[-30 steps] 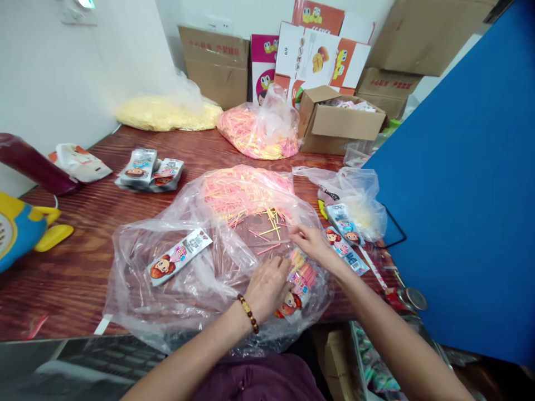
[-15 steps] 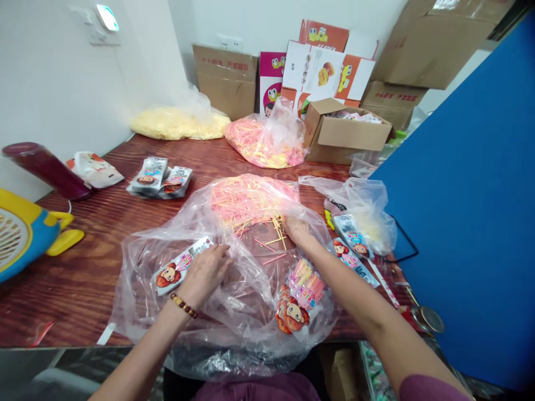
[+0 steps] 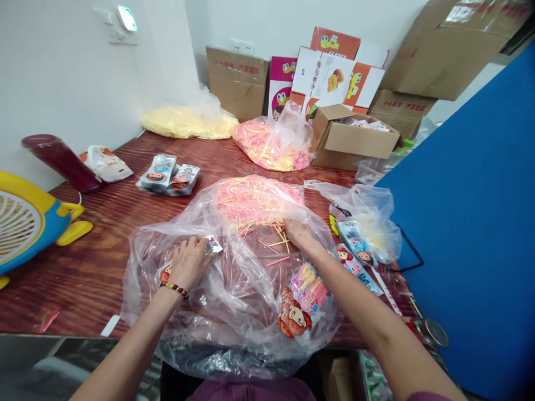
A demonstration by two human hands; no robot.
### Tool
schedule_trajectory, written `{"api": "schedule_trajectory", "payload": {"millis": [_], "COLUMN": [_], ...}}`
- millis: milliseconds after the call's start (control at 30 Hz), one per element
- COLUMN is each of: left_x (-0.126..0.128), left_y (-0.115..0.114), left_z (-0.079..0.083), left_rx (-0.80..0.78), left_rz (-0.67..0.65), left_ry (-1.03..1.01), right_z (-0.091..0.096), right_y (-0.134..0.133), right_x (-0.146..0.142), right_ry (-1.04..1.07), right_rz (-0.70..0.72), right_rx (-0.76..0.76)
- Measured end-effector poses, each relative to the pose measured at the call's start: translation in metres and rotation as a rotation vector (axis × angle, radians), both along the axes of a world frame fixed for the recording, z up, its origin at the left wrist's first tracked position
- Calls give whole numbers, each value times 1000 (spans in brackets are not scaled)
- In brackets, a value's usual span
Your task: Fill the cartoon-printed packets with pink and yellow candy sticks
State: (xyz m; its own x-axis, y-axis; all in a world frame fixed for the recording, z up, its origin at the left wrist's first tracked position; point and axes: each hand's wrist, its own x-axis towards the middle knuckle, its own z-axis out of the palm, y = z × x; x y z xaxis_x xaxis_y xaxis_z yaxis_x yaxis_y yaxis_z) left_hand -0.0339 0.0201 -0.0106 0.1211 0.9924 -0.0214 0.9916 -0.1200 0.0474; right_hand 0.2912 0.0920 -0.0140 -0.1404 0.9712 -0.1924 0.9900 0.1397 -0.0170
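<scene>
My left hand (image 3: 190, 263), with a beaded bracelet at its wrist, rests over a printed pouch (image 3: 214, 244) on crumpled clear plastic. Its fingers lie across the pouch, slightly spread, and cover most of it. My right hand (image 3: 297, 234) reaches to the pile of thin pink and yellow sticks (image 3: 259, 197) at the mouth of a large clear bag (image 3: 242, 284). Its fingertips are hidden beside several loose yellow sticks (image 3: 281, 238). Nearer to me, below my right forearm, lie filled pouches (image 3: 298, 303) with sticks showing through a window.
Stacked pouches (image 3: 167, 175) lie at the left, near a dark red bottle (image 3: 62, 161) and a yellow-blue fan (image 3: 29, 223). Behind are a tied bag of sticks (image 3: 273, 142), a yellow-filled bag (image 3: 188, 120) and an open carton (image 3: 355, 142). A blue panel (image 3: 468, 223) bounds the right.
My left hand has moved left onto the pouch and now covers its middle. My right hand stays at the sticks. The whole view has shifted slightly.
</scene>
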Motion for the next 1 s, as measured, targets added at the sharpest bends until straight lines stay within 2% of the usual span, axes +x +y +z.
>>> {"api": "schedule_trajectory", "payload": {"millis": [200, 367, 500, 667, 800, 1000], "left_x": [-4, -9, -14, -21, -23, -27], "left_y": [3, 8, 11, 13, 13, 18], "left_z": [-7, -9, -11, -19, -24, -29], "left_rx": [19, -35, -55, -7, 26, 71], "left_rz": [97, 150, 172, 155, 142, 129], "left_ry": [-10, -57, -123, -211, -254, -307], "right_z": [-4, -14, -19, -24, -38, -52], "right_y": [-10, -12, -15, -19, -24, -27], "right_x": [1, -4, -17, -42, -54, -55], "right_ry": [234, 553, 875, 1211, 1343, 1374], "right_rz": [53, 87, 82, 50, -2, -69], "right_rx": [75, 114, 127, 138, 90, 49]}}
